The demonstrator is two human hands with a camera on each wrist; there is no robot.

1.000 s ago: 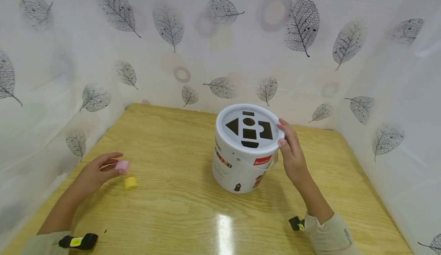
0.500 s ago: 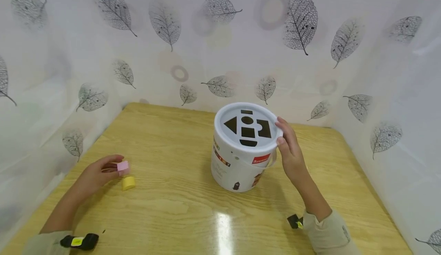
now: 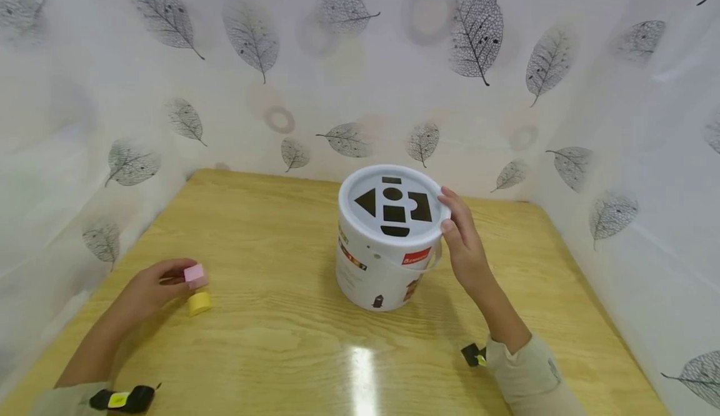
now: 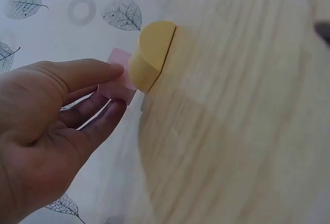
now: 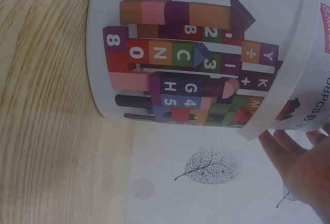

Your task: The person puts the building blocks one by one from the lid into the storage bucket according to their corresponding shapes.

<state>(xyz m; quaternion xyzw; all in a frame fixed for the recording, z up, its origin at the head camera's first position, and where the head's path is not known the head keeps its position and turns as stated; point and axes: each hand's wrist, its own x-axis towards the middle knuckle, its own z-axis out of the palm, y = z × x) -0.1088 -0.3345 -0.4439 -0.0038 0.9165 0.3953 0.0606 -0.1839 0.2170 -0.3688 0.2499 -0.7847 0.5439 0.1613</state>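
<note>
In the head view my left hand is at the left side of the table, pinching a small pink block between thumb and fingers. Right beside that block stands a yellow half-round block; the left wrist view shows its curved side close to the pink block. A white bucket stands upright right of centre, its lid cut with several shaped holes. My right hand holds the lid's right rim, thumb at the front and fingers over the edge. In the right wrist view, fingers meet the bucket's upper side.
Everything stands on a wood-grain table. White sheeting with a leaf print surrounds the table at the back and both sides. The bucket's white handle hangs down along its right side.
The pink block now shows more of its top, turned slightly in my left fingers, still near the yellow block. My right hand keeps its place on the bucket. The head view has shifted slightly.
</note>
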